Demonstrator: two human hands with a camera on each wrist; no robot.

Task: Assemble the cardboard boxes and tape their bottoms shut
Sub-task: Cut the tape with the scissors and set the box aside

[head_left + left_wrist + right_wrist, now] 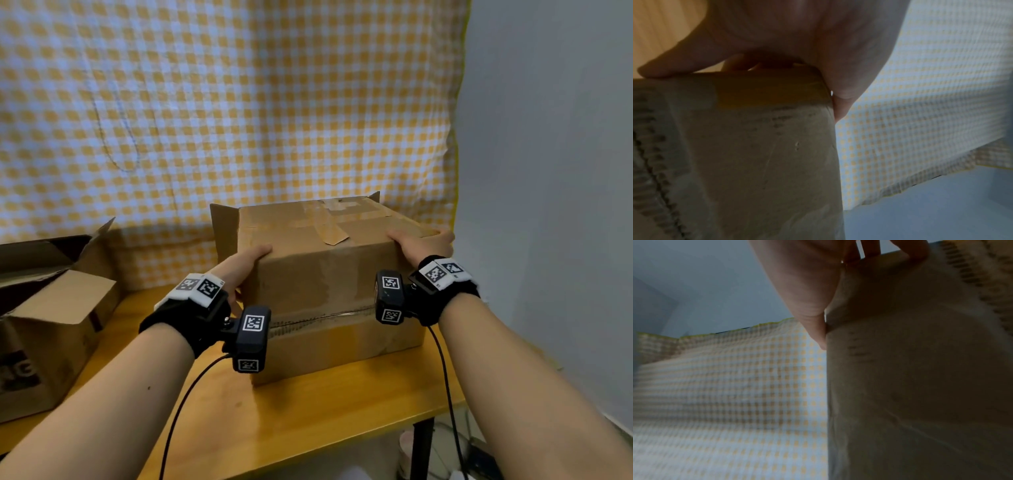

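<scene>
A closed cardboard box [329, 274] stands on the wooden table [308, 418] with its taped face up; strips of brown tape [330, 231] cross on top. My left hand [250, 258] grips the box's near left top corner, thumb on the top edge and fingers down the left side. At the near right top corner my right hand [423, 241] holds it the same way. The left wrist view shows the left hand [797, 40] wrapped over the box [756, 146]. In the right wrist view the right hand [807, 280] clasps the box's [920, 386] edge.
A second cardboard box [51, 325] with open flaps sits at the table's left end. A yellow checked cloth [239, 102] hangs right behind the table. A grey wall [548, 171] is at the right, past the table's right edge.
</scene>
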